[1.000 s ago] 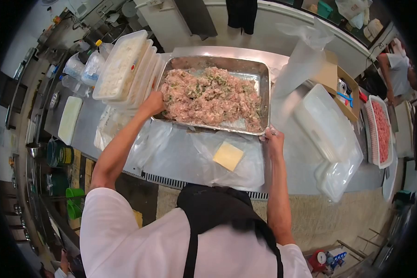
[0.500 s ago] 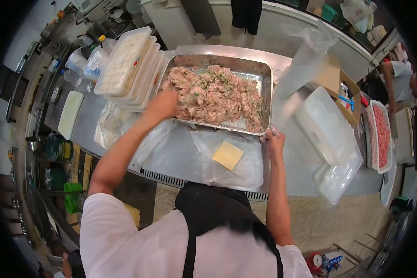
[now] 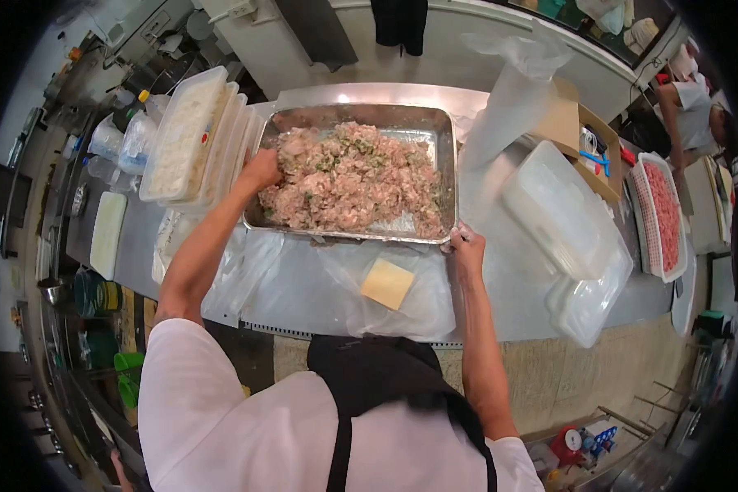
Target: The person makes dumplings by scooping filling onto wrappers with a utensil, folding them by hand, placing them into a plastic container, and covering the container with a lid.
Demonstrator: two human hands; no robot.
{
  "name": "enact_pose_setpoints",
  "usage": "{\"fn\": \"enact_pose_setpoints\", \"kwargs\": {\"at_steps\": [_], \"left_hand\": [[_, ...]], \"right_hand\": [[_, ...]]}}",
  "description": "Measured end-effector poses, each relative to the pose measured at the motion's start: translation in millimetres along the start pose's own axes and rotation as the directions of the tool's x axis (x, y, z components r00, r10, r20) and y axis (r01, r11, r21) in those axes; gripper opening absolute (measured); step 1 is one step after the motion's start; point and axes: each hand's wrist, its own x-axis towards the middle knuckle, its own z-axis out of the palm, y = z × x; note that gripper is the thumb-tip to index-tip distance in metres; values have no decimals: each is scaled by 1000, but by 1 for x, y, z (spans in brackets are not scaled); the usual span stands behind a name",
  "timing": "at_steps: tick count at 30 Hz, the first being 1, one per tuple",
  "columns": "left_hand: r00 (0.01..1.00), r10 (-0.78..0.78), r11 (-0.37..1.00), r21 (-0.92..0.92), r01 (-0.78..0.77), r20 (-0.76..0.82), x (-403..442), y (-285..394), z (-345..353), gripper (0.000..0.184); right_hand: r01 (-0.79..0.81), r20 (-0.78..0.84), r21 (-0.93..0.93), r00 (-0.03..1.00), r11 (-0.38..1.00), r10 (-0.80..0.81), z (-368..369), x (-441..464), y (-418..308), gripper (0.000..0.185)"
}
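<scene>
A shallow metal tray on the worktop holds a heap of ground meat flecked with chopped greens. My left hand is curled closed at the tray's left side, its fingers against the edge of the meat and partly hidden. At the near right corner, my right hand grips the tray's rim. Just in front of the tray, a stack of pale yellow square wrappers lies on a clear plastic bag.
Stacked lidded plastic containers stand left of the tray, beside a pale green board. To the right are translucent lids, a cardboard box and a white basket of ground meat. Another person stands far right.
My left hand has moved from within the meat to the tray's left side. The meat's left part has shifted. My right hand stays on the tray corner. The whole view has shifted slightly.
</scene>
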Motion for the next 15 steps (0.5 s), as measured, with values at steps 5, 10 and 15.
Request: {"fn": "enact_pose_setpoints", "kwargs": {"at_steps": [5,10,15], "left_hand": [[991,101,994,-38,-105,-84,-33,70,18,19],[996,84,995,54,-85,25,-45,32,-58,15],[996,-21,980,194,37,-83,-13,-21,-71,16]], "right_hand": [[0,-15,-2,1000,1000,0,7,-7,-5,35],[-1,26,-26,1000,1000,2,-1,-1,4,36],[-8,30,16,1000,1000,7,-1,-3,1,35]]}}
